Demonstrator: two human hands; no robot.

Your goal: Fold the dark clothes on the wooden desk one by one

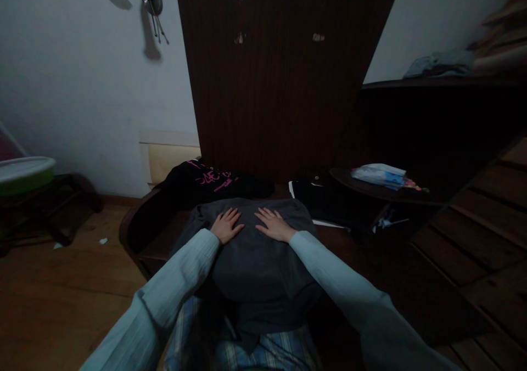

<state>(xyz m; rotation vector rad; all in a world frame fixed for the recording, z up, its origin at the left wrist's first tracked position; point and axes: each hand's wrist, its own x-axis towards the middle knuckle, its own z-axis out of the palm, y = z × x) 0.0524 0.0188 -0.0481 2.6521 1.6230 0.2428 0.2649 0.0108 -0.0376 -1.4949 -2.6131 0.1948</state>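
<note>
A dark grey garment (pixel 255 266) lies spread over a low dark wooden table (pixel 135 223) in front of me. My left hand (pixel 225 225) rests flat on its upper part, fingers stretched out. My right hand (pixel 272 224) lies flat beside it, fingers spread, a small gap between the two hands. Both arms wear pale blue sleeves. Neither hand holds anything.
A black garment with pink print (pixel 206 181) lies behind the grey one. Another black garment (pixel 317 198) lies at the right. A round shelf holds a blue-white packet (pixel 381 175). A dark wardrobe (pixel 280 74) stands behind. A green basin (pixel 22 173) sits at the left.
</note>
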